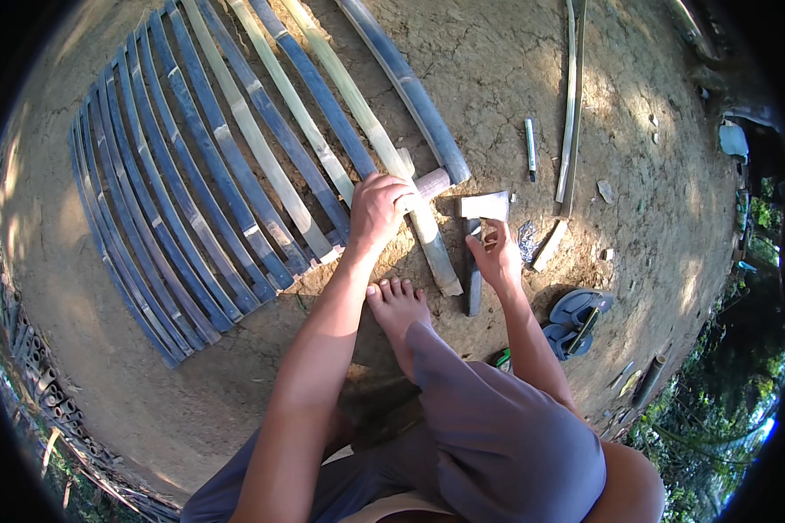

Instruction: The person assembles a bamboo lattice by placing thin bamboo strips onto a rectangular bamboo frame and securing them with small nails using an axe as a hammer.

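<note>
My left hand is closed at the near end of the slatted frame, its fingers against a pale bamboo strip. The strip crosses a round crosspiece and sticks out toward my bare foot. My right hand has curled fingers beside a hatchet, with the thumb over its dark handle. Whatever those fingers pinch, if anything, is too small to make out. The hatchet's metal blade lies just beyond them. A small heap of nails is right of that hand.
Many dark and pale bamboo slats fan out at the left. A marker pen, long thin strips and a short wooden piece lie at the right. Sandals sit nearer me on the dirt ground. Cut bamboo is stacked far left.
</note>
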`<move>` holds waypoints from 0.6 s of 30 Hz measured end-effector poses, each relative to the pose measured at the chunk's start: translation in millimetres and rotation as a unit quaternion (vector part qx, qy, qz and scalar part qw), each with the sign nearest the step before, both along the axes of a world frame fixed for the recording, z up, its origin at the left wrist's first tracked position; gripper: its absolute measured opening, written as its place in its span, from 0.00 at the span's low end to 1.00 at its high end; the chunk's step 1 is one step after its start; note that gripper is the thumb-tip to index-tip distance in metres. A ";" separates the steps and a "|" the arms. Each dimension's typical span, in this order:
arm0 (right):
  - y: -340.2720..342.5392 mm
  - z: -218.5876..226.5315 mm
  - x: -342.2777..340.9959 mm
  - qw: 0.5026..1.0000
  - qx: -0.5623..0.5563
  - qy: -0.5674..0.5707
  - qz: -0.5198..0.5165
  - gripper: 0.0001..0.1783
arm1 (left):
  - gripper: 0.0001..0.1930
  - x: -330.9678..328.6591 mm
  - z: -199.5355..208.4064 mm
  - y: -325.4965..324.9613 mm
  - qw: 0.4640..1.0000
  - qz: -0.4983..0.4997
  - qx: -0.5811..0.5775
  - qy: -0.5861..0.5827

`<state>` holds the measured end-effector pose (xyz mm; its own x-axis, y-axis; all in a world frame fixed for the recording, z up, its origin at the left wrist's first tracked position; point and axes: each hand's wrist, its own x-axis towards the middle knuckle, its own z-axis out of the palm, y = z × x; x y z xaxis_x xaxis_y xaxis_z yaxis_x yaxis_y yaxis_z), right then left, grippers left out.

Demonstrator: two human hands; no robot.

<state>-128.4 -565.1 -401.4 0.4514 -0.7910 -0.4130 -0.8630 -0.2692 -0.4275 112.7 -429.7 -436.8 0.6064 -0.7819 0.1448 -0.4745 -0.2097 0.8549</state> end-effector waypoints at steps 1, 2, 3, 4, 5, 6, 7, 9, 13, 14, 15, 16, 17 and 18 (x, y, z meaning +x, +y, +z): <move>5.3 -3.1 -7.2 1.000 0.008 0.001 -0.008 0.32 | 0.05 -0.2 -2.0 0.1 1.000 0.004 0.008 0.000; 10.4 -6.2 -14.0 1.000 0.015 0.001 -0.016 0.33 | 0.06 -0.9 -3.8 0.7 1.000 0.009 0.016 -0.003; 12.0 -8.1 -17.6 0.999 0.023 0.002 -0.026 0.35 | 0.06 -2.6 -1.6 0.8 1.000 0.011 0.025 -0.006; 9.5 -10.9 -19.6 0.999 0.034 0.015 -0.021 0.33 | 0.06 -4.4 0.8 0.7 0.999 0.014 0.033 -0.009; 5.2 -12.6 -22.2 0.999 0.044 0.027 -0.017 0.31 | 0.06 -6.3 3.2 -0.1 0.999 0.018 0.031 -0.011; 2.1 -9.0 -15.8 0.998 0.055 0.038 -0.009 0.29 | 0.06 -6.7 2.1 2.1 0.999 0.025 0.031 -0.015; -4.6 -3.7 -10.6 0.994 0.108 -0.006 -0.001 0.27 | 0.07 -6.9 1.0 3.4 0.999 0.032 0.031 -0.018; -9.2 9.3 -6.0 0.984 0.168 -0.025 -0.062 0.25 | 0.06 -7.5 -1.9 4.1 0.999 0.036 0.024 -0.022; 7.8 43.3 18.5 0.998 0.061 -0.020 0.007 0.24 | 0.06 -8.5 -11.4 7.1 0.998 0.045 0.015 -0.031; 18.1 48.0 22.9 0.999 0.014 -0.022 0.027 0.24 | 0.05 -10.3 -14.8 7.7 0.998 0.047 0.015 -0.036; 28.5 41.4 21.9 0.989 -0.053 -0.117 0.068 0.22 | 0.04 -11.6 -19.9 8.6 0.997 0.057 0.016 -0.047; 36.4 41.9 23.6 0.989 0.023 -0.143 0.010 0.22 | 0.04 -11.8 -20.0 8.0 0.997 0.051 0.010 -0.052; 42.1 43.2 28.5 0.988 0.023 -0.151 0.016 0.24 | 0.04 -11.7 -20.2 8.1 0.997 0.044 0.005 -0.057; 47.9 51.2 38.3 0.986 0.026 -0.160 0.025 0.26 | 0.05 -11.1 -20.6 9.5 0.997 0.041 0.001 -0.064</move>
